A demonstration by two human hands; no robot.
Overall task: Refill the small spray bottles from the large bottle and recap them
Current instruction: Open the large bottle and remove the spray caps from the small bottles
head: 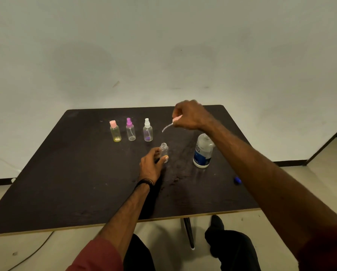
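Clear plastic, uncapped and upright, the small spray bottle [164, 152] stands just below the centre of the frame, its threaded neck open. Your left hand [151, 165] grips its lower body, thumb across the front. Your right hand [189, 117], raised above and to the right, pinches the pink spray head [177, 119], whose dip tube [167, 127] hangs down-left toward the bottle without touching it.

The bottle looks empty, so judging by that, filling comes next: set the spray head down where the tube stays clean, then free that hand for the large bottle [203, 151]. Keep your left grip low and firm so the light bottle does not tip, and pour slowly, since the neck is narrow.

The large bottle stands to the right, partly behind your right forearm, clear with a blue label; its top looks open, though I cannot tell how full it is. A small blue object [237, 180], possibly its cap, lies lower right.

Three capped bottles stand in a row at upper left on the dark table [85, 182]: the pink-capped bottle [115, 133] holds a little yellowish liquid, the purple-capped bottle [130, 132] looks empty, and the white-capped bottle [148, 132] shows something purple at its base.
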